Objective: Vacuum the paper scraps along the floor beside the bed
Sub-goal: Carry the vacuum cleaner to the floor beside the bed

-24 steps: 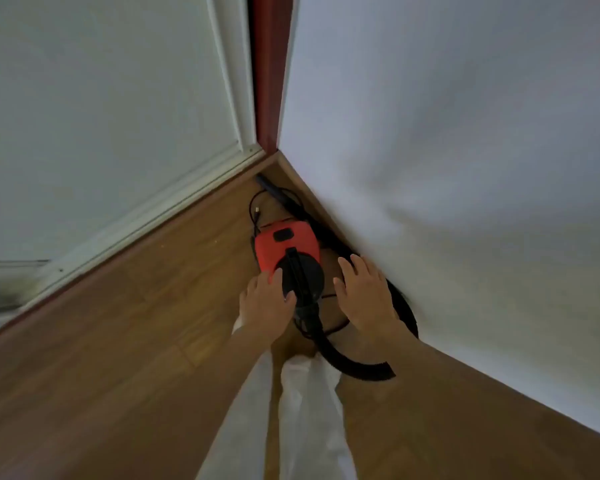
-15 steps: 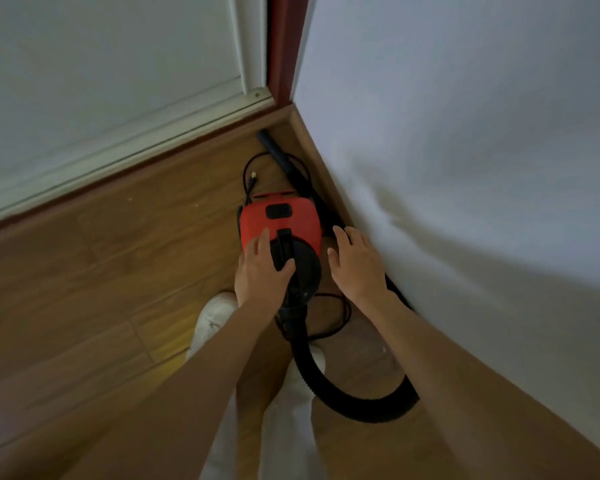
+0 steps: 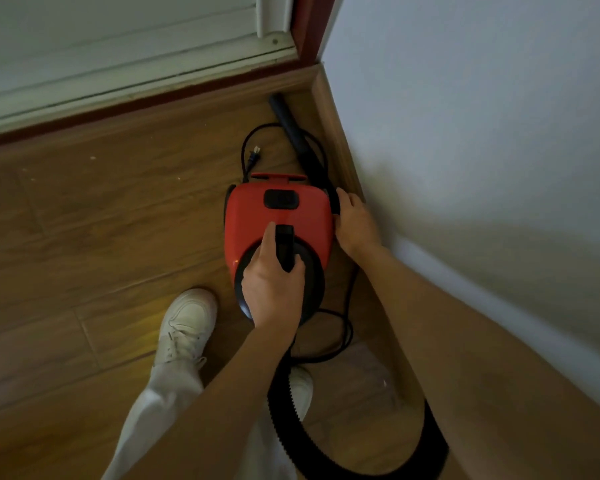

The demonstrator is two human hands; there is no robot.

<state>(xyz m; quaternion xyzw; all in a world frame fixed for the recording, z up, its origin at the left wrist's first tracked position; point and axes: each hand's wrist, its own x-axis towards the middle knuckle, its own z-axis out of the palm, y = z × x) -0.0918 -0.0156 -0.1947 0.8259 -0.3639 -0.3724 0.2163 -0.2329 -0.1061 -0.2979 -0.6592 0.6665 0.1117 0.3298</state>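
Observation:
A small red canister vacuum cleaner (image 3: 257, 216) stands on the wooden floor in a corner, close to the white wall. My left hand (image 3: 271, 285) grips the black handle (image 3: 284, 247) on its top. My right hand (image 3: 355, 223) holds the vacuum's right side, fingers curled over its black edge. Its ribbed black hose (image 3: 291, 434) loops back past my feet. The black wand (image 3: 291, 126) lies along the skirting board behind it. The unplugged power cord's plug (image 3: 255, 154) lies by the vacuum's rear. A few pale specks (image 3: 92, 157) dot the floor at left.
A white wall (image 3: 465, 116) with a wooden skirting board runs along the right. A white door sill (image 3: 136, 74) crosses the top. My white shoe (image 3: 187, 320) and pale trouser leg stand left of the vacuum. Loose cord (image 3: 343, 337) lies by the hose.
The view has closed in on the vacuum. My left hand moved from its side onto the top handle and closed round it. My right hand came forward onto the vacuum's right side.

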